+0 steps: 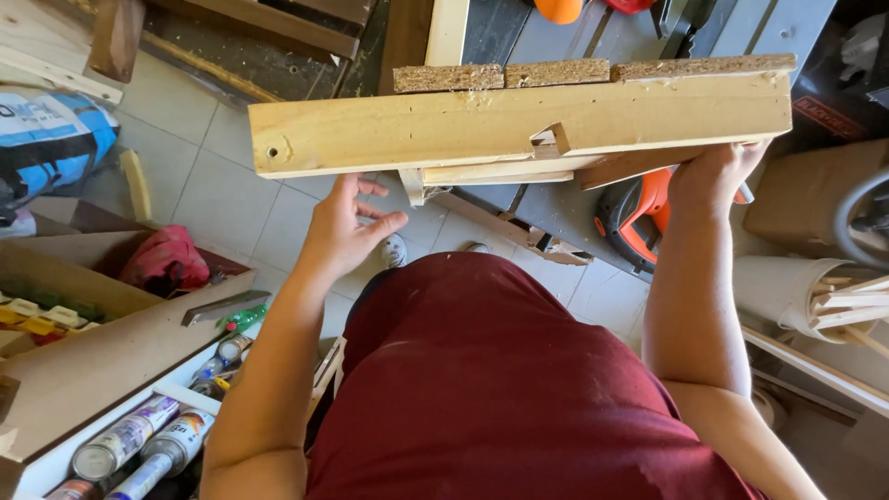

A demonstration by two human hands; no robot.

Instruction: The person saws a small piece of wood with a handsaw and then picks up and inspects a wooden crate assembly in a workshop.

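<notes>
A cluttered home woodworking shop, seen from above: a metal saw table (556,56) stands on a pale tiled floor (222,185), an orange power tool (634,218) rests beneath it, and timber offcuts (838,301) fill a bin. Spray cans (139,444) crowd a white drawer; a sack (51,139), possibly of cement, slumps nearby.

Two hands (347,227), one plank (519,125) (notched)
</notes>
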